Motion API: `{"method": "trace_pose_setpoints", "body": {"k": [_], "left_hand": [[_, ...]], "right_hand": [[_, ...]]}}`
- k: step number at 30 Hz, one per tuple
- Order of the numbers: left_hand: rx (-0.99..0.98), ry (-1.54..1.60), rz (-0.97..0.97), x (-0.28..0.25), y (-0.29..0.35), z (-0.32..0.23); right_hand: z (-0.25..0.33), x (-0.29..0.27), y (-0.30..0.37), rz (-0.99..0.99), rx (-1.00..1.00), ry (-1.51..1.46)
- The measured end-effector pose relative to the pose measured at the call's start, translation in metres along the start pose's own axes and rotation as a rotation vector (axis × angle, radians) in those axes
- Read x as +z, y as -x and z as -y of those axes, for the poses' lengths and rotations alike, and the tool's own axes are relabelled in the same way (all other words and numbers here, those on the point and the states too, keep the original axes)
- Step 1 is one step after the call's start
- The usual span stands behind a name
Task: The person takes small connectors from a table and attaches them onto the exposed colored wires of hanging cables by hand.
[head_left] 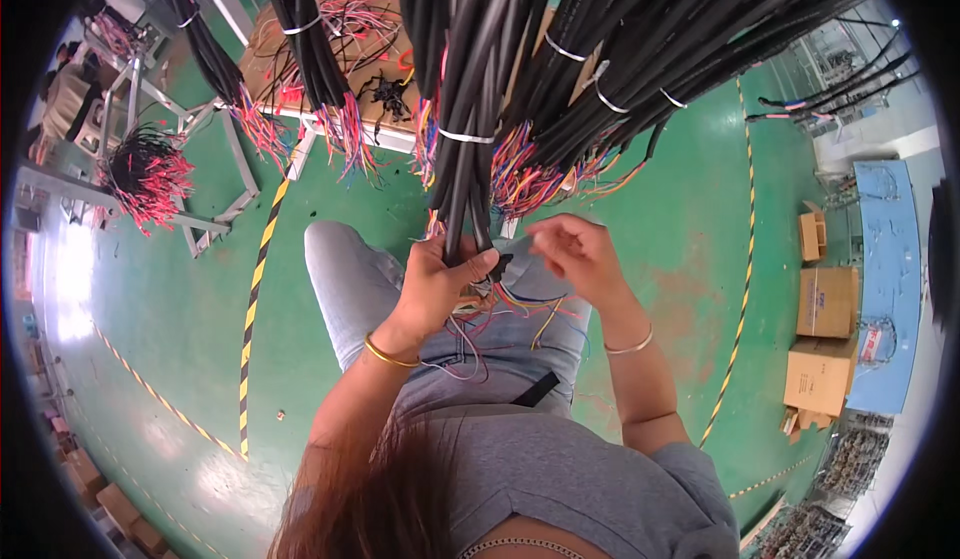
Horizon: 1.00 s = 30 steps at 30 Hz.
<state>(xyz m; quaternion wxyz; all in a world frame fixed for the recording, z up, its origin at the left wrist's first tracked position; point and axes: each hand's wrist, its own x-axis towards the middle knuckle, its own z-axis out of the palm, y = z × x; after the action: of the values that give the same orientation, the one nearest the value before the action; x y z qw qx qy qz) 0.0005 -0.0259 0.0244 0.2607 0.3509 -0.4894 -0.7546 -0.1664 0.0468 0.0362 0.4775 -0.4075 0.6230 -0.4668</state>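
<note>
My left hand (440,281) is closed around the lower end of a bundle of black cables (468,174), in front of my lap. A white cable tie (467,137) rings this bundle above the hand. Below my grip, thin coloured wires (520,301) fan out over my jeans, beside a small black piece (500,267) that I cannot make out clearly. To the right of the cable ends, my right hand (582,257) is raised with its fingers loosely bent and apart. It touches no cable that I can see, and nothing shows between its fingers.
More tied black cable bundles (620,49) hang overhead with stripped coloured ends. Behind them stands a brown-topped table (270,44) with loose wires. Metal frames (235,159) and a red-tipped wire bundle (150,174) are at left. Cardboard boxes (825,304) stand at right beside a blue panel (890,259).
</note>
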Motion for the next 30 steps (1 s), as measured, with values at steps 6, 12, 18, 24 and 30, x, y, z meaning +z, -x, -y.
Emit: {"method": "trace_pose_setpoints", "body": {"k": [6,12,18,24,30], "left_hand": [[-0.022,0.123,0.036,0.004,-0.005,-0.001],[-0.07,0.135,-0.016,0.002,-0.008,0.003],[-0.094,0.218,0.023,0.005,-0.005,0.003],[-0.103,0.309,0.061,0.004,-0.003,0.004],[-0.108,0.194,-0.053,0.005,-0.009,0.001]], "right_hand": [[0.009,0.036,0.015,-0.182,-0.413,0.285],[0.018,0.041,0.016,-0.177,-1.019,0.512],[0.024,0.03,-0.017,-0.04,-0.05,-0.31],[0.017,0.016,-0.033,0.108,0.338,-0.292],[0.002,0.03,-0.015,0.133,0.085,-0.636]]}}
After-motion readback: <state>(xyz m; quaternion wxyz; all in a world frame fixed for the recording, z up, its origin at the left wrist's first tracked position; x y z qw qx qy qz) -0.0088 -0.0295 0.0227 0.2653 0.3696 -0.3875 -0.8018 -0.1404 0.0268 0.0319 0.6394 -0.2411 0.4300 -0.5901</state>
